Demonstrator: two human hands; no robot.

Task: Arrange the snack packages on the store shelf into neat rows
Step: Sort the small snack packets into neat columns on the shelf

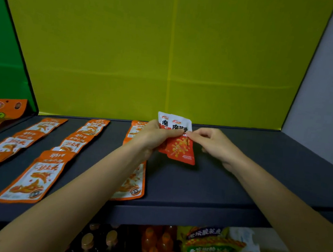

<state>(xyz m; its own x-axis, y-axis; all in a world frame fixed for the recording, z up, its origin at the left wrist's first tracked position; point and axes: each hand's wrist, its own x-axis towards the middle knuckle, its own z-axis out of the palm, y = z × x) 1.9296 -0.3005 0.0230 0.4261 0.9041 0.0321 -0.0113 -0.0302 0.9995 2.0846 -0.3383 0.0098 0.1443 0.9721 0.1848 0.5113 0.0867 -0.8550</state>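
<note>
Two red-and-white snack packets [180, 147] overlap each other above the middle of the dark shelf [238, 173]. My left hand [152, 136] grips them from the left side. My right hand [210, 143] pinches the front packet's right edge with thumb and forefinger. Orange-and-white snack packets lie flat on the shelf in rows running front to back: one row at the far left [15, 143], one beside it [34, 176], and one [133, 181] partly hidden under my left forearm.
A yellow back panel [168, 55] closes the shelf behind, with a green panel [3, 59] at left and a grey wall at right. Orange hanging bags [2, 110] sit at far left. Below the shelf stand orange drink bottles [158, 245] and noodle packs [210, 250].
</note>
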